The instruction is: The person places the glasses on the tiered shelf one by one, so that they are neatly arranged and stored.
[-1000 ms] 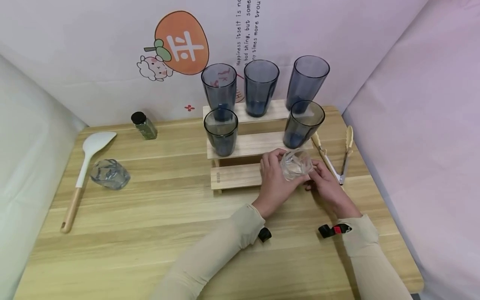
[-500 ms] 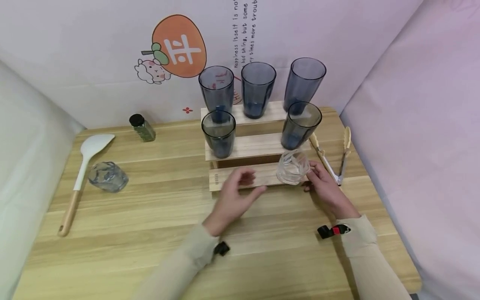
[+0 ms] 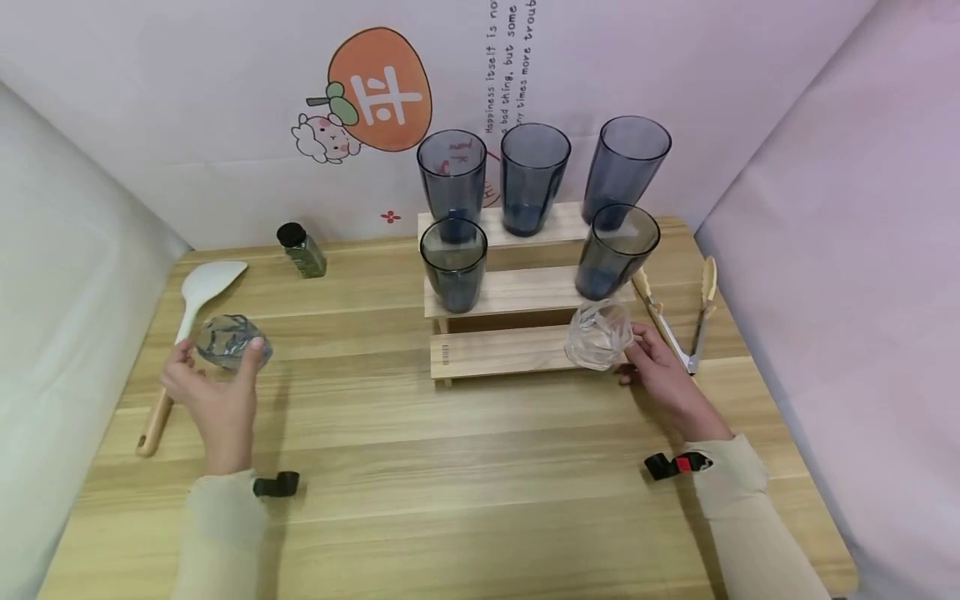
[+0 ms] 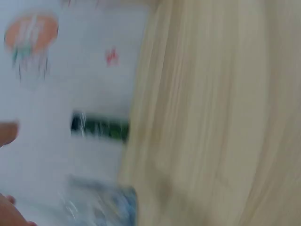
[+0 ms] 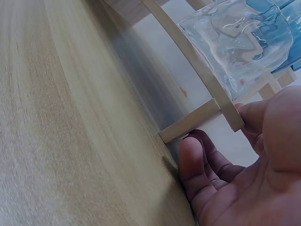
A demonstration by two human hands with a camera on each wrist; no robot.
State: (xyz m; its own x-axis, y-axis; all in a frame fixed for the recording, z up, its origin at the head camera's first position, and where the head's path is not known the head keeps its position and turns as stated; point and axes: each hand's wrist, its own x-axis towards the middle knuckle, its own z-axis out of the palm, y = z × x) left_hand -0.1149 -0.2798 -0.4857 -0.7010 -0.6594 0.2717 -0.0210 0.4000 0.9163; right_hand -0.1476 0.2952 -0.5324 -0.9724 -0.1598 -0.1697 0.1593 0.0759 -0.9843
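Note:
My left hand (image 3: 217,400) reaches to a clear, rippled short glass (image 3: 228,340) on the left of the table, thumb and fingers spread on either side of it. In the blurred left wrist view, the fingertips stand apart from that glass (image 4: 99,202). My right hand (image 3: 663,379) grips the right end of the lowest shelf of a stepped wooden rack (image 3: 502,352), its digits curled about the shelf's end and leg (image 5: 193,120). Right beside those fingers, a second clear rippled glass (image 3: 598,336) stands on that shelf.
Tall blue glasses (image 3: 535,179) line the rack's top shelf. Shorter dark glasses (image 3: 454,267) stand at both ends of the middle one. Tongs (image 3: 686,350) lie right of the rack. A white spatula (image 3: 206,283) and a black-capped spice jar (image 3: 302,250) are at the left.
My left hand has left the clear glass on the rack and swung far left to the other clear glass. The right hand stays at the rack's end.

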